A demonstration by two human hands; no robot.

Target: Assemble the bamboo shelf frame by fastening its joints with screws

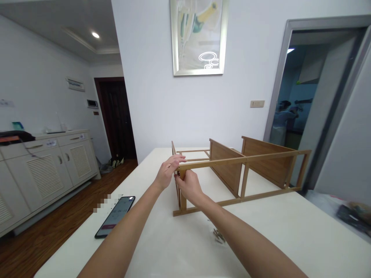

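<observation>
1. Looks like the joining step: working at the left end of a wooden frame [245, 179], laid on its side on a white table [266, 227].
2. Reaching with the left hand [167, 172] to the top of that corner, with fingers stretched out over the end of the top rail [214, 163]. Touching there, by the look of it, but cannot tell if gripping.
3. Holding the right hand [189, 185] just under the same rail, with fingers bent and thumb by the corner. Cannot tell if pinching some small thing there, with the fingers in the way.
4. Seems further along at the other parts, with a middle board [227, 173] and a right board [263, 170] set between the rails.
5. For the next move, best to keep the end board [177, 197] snug by the corner post [183, 197], line up the joint, and make it tight without a wobble.
6. Good also to have at hand, in front of the frame: a clear bag of small parts [219, 236], maybe screws. Farther left, near the table's edge: a phone [116, 216].
</observation>
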